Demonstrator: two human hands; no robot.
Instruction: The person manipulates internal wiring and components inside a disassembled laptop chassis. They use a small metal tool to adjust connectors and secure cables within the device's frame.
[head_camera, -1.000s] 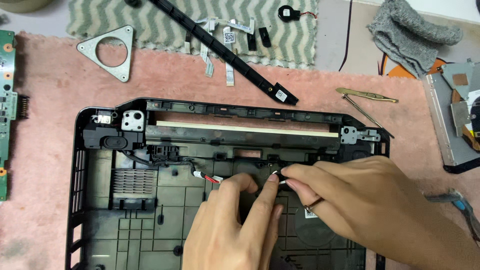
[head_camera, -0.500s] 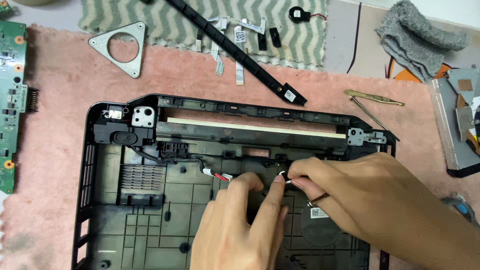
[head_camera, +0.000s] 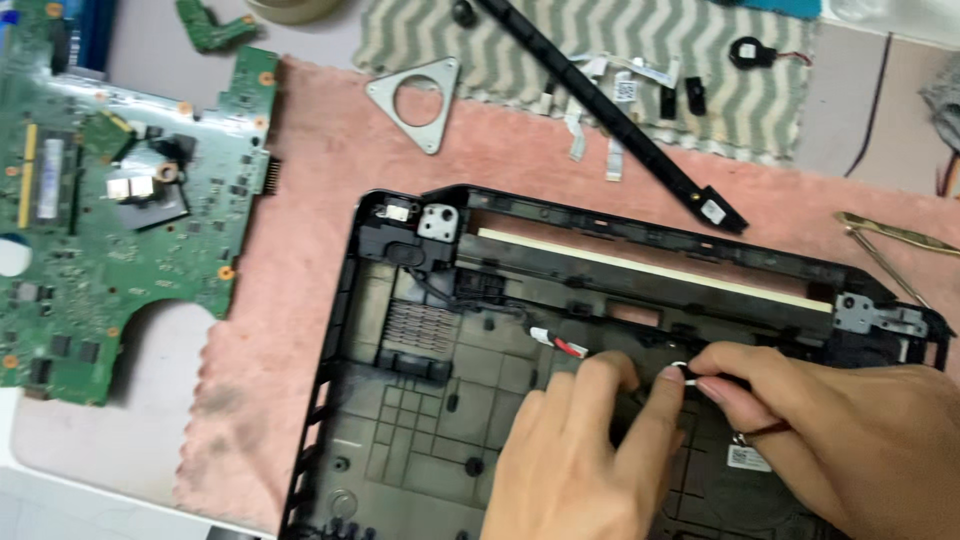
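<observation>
A black plastic laptop base shell (head_camera: 400, 440) lies open on a pink cloth. Both my hands reach into its right half. My right hand (head_camera: 840, 430) pinches a thin wire with a small white end (head_camera: 680, 368) between thumb and forefinger. My left hand (head_camera: 585, 460) rests on the shell floor with thumb and forefinger apart, and its forefinger tip touches that white end. A small red and white connector (head_camera: 560, 343) lies just left of the fingers. The wire's run under my hands is hidden.
A green circuit board (head_camera: 110, 210) lies at left, off the pink cloth (head_camera: 300, 180). Behind the shell are a triangular metal bracket (head_camera: 418, 100), a long black plastic strip (head_camera: 610, 120), ribbon cables, a round coin cell with leads (head_camera: 748, 50) on a striped cloth, and brass tweezers (head_camera: 890, 235) at right.
The view has swung left, so the shell sits further right and the green circuit board has come into sight. Both hands stay at the same wire in the shell.
</observation>
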